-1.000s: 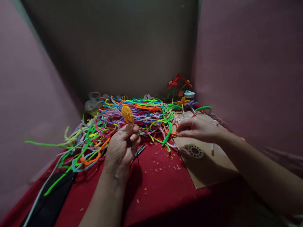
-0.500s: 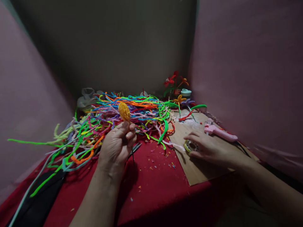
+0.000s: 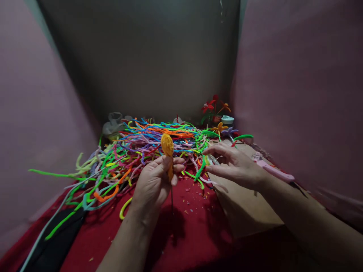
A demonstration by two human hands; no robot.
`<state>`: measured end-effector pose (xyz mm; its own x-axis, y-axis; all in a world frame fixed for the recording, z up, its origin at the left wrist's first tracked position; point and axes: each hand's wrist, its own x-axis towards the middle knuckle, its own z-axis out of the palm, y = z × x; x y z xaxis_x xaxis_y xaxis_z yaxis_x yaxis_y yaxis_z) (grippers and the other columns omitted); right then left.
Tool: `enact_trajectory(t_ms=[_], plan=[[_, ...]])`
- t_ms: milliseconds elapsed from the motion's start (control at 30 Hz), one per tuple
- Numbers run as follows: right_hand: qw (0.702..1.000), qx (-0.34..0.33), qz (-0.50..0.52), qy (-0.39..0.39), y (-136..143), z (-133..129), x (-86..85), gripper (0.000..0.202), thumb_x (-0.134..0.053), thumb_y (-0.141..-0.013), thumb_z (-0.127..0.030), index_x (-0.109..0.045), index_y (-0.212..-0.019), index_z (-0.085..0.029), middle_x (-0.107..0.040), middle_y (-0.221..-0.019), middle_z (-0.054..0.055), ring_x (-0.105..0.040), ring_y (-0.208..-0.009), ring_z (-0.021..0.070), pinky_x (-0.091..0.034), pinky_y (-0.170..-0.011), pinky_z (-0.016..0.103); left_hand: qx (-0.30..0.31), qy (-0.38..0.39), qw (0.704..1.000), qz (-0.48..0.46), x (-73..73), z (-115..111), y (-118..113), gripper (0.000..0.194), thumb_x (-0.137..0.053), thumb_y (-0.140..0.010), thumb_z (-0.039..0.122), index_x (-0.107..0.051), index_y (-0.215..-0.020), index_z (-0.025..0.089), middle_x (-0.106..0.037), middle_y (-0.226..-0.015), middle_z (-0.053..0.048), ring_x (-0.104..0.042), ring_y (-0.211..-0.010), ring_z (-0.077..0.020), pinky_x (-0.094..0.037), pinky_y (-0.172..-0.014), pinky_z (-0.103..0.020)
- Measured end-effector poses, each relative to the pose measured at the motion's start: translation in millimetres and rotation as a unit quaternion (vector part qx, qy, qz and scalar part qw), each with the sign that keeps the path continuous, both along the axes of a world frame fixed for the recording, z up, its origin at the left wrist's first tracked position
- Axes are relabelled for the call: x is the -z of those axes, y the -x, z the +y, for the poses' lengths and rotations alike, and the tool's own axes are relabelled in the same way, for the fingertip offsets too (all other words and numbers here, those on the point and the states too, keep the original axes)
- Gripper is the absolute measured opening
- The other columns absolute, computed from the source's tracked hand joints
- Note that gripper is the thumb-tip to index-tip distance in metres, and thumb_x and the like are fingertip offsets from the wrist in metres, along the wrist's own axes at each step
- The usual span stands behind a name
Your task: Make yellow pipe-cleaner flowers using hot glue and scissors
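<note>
My left hand point(image 3: 154, 183) is closed around a fuzzy yellow pipe-cleaner bud point(image 3: 167, 143), pinching its lower part between thumb and fingers. From the bud a thin dark stem point(image 3: 172, 202) runs straight down below the hand. To the right, my right hand point(image 3: 241, 166) grips a small roll of tape point(image 3: 211, 160) with a yellowish edge, between thumb and fingers. The roll is raised off the table, apart from the bud, and partly covered by the fingers.
Behind my hands a tangled heap of colourful pipe cleaners point(image 3: 159, 136) spreads over the red cloth point(image 3: 195, 223). A brown board point(image 3: 249, 211) lies right, with a pink glue gun point(image 3: 275, 170). Pipe-cleaner flowers point(image 3: 208, 106) stand by a pale-lidded jar point(image 3: 227, 120). A yellow loop point(image 3: 124, 209) lies left.
My right hand has lifted the tape roll from the board and brought it left, nearer the bud. My left hand, still holding the bud, appears slightly further right and lower as the view shifts.
</note>
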<state>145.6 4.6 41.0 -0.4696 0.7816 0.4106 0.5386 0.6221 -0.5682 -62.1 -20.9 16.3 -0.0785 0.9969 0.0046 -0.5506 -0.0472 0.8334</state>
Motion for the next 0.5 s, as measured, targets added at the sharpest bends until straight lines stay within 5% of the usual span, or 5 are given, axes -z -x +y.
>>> enact_trajectory(t_ms=[233,500], plan=[[0.998,-0.055,0.008,0.043,35,9,3.1,0.022,-0.061,-0.075,-0.024,-0.064,-0.096,-0.017,-0.056,-0.082,0.003,-0.05,-0.071,0.0146,-0.038,-0.062,0.027,0.009,-0.005,1.0,-0.009,2.3,6,4,0.009,-0.059,-0.079,0.013,-0.065,-0.081,0.006,-0.068,-0.104,-0.019,-0.067,-0.062,-0.0127,-0.039,-0.034,-0.013],[0.983,-0.098,0.074,0.136,39,12,16.4,0.022,-0.059,-0.078,-0.028,-0.065,-0.095,-0.016,-0.062,-0.089,0.005,-0.054,-0.078,0.0169,-0.041,-0.064,0.029,0.018,-0.011,1.0,-0.002,1.9,4,2,0.01,-0.061,-0.078,0.015,-0.066,-0.077,0.006,-0.07,-0.096,-0.018,-0.064,-0.054,-0.0103,-0.041,-0.035,-0.013]])
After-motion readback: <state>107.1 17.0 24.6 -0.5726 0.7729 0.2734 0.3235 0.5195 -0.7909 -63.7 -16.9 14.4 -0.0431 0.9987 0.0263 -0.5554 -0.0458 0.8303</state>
